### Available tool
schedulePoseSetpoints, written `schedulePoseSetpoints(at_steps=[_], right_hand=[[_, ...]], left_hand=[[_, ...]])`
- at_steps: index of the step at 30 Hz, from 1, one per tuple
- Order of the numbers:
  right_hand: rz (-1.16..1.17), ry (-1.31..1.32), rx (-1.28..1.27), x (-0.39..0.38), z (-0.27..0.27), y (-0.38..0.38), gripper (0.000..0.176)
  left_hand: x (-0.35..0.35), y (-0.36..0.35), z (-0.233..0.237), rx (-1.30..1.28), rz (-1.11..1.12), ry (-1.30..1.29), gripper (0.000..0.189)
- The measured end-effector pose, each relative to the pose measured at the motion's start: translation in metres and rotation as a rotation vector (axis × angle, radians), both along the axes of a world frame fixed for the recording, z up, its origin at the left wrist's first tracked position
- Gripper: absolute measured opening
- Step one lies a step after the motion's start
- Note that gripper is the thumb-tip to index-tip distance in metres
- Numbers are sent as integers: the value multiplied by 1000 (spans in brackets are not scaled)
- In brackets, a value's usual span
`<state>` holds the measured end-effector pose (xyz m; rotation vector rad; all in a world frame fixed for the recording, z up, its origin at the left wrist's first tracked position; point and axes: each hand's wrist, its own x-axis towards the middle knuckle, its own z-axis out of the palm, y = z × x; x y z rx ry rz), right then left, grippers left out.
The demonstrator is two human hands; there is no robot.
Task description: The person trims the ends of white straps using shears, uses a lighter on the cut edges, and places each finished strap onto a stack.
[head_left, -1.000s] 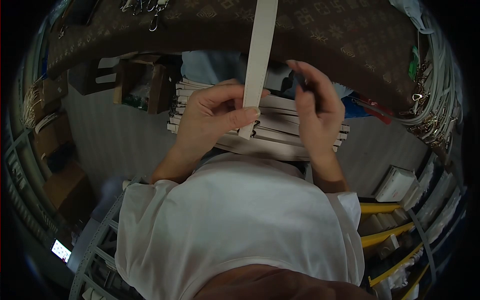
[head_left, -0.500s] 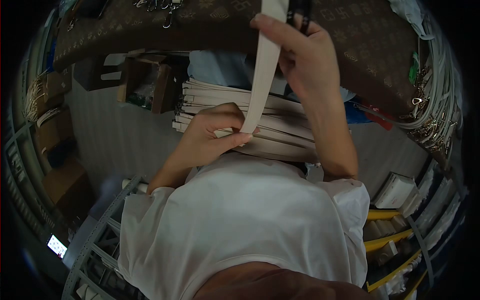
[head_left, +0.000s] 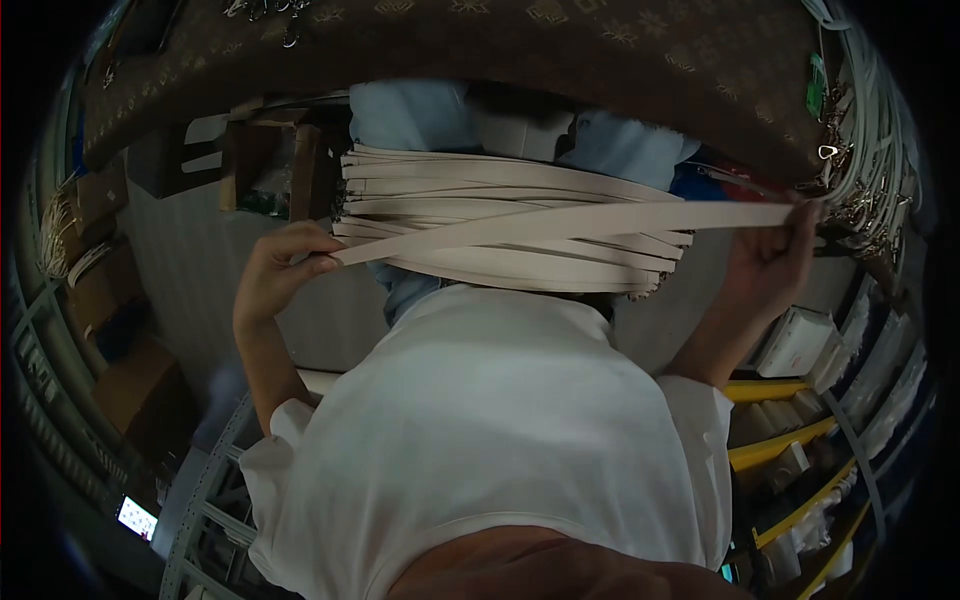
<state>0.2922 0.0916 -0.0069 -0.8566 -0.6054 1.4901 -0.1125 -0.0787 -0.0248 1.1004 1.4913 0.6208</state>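
Observation:
A pale beige strap (head_left: 560,222) is stretched across the front of my body, above my lap. Its left end is pinched between the thumb and fingers of my left hand (head_left: 285,262). My right hand (head_left: 772,262) is closed on the strap near its right end, the fingers partly in shadow. Beneath the strap, a pile of similar beige straps (head_left: 500,180) lies sideways across my legs, with dark bits at the left ends.
A table with a brown patterned cloth (head_left: 400,45) spans the front. Metal clasps and pale cords (head_left: 870,180) hang at the right. An open cardboard box (head_left: 305,170) stands on the floor at left. Shelves with yellow edges (head_left: 780,445) are at lower right; a lit screen (head_left: 137,518) is at lower left.
My hands have moved apart, left hand to the left, right hand down and to the right. The strap went from upright to stretched sideways. The dark object near my right hand no longer shows.

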Motion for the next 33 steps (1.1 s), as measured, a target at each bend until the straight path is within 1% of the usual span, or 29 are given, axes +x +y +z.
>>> schedulePoseSetpoints(at_steps=[1, 3, 4, 6, 7, 8, 9, 10, 12, 13, 15, 16, 17, 19, 20, 22, 23, 25, 26, 27, 28, 29, 31, 32, 33], right_hand=[[-109, -70, -111, 6, -9, -20, 22], [-77, -115, -331, 20, -28, -59, 21], [-81, -203, -451, 30, -43, -81, 21], [-52, -381, -705, 43, -56, -112, 25], [-16, -471, -833, 45, -55, -120, 28], [40, -679, -823, 49, -52, -126, 29], [96, -880, -792, 52, -53, -127, 30], [100, -848, -750, 52, -51, -121, 30], [48, -965, -505, 48, -39, -102, 29], [44, -943, -470, 40, -36, -89, 29], [72, -826, -294, 23, -27, -61, 28], [69, -817, -268, 10, -24, -50, 28], [117, -811, -185, -7, -20, -41, 27], [215, -769, -14, -38, -9, -29, 22], [201, -765, 6, -48, -8, -24, 22], [437, -870, 315, -63, -6, -19, 17], [426, -869, 320, -70, -7, -17, 17], [506, -713, 347, -86, -10, -13, 14], [502, -711, 342, -96, -7, -9, 14], [493, -625, 199, -106, -2, -6, 14], [487, -540, 50, -115, 2, -4, 14], [497, -544, 30, -124, 4, 0, 14], [500, -414, 60, -139, 7, 8, 15], [505, -421, 42, -144, 10, 8, 15], [566, -318, -1, -148, 14, 8, 15]], left_hand=[[0, 2, 0, -5, 0, -1, 19], [5, 8, 2, -135, -89, 164, 18], [8, 9, 1, -138, -88, 166, 18], [15, 14, -1, -185, -210, 341, 16], [19, 15, 0, -177, -209, 354, 16], [23, 16, 1, 23, -268, 454, 15], [25, 23, 4, 230, -322, 566, 15], [27, 33, 8, 258, -309, 609, 15], [32, 55, 18, 406, -200, 599, 14], [35, 71, 23, 524, -127, 676, 13], [39, 115, 30, 774, 47, 845, 12], [40, 137, 31, 907, 151, 940, 12], [35, 158, 29, 925, 164, 949, 12], [26, 189, 23, 886, 248, 1392, 14], [25, 195, 22, 910, 257, 1394, 14], [24, 204, 22, 705, 211, 1472, 15], [23, 205, 23, 717, 211, 1473, 15], [27, 196, 30, 846, 208, 1327, 16], [36, 189, 37, 847, 201, 1326, 16], [55, 176, 56, 655, 335, 731, 17], [72, 163, 64, 424, 445, 141, 19], [83, 150, 60, 402, 449, 137, 19], [103, 129, 53, 238, 266, -365, 22], [114, 120, 48, 201, 277, -446, 22], [123, 111, 42, 164, 286, -528, 22]])
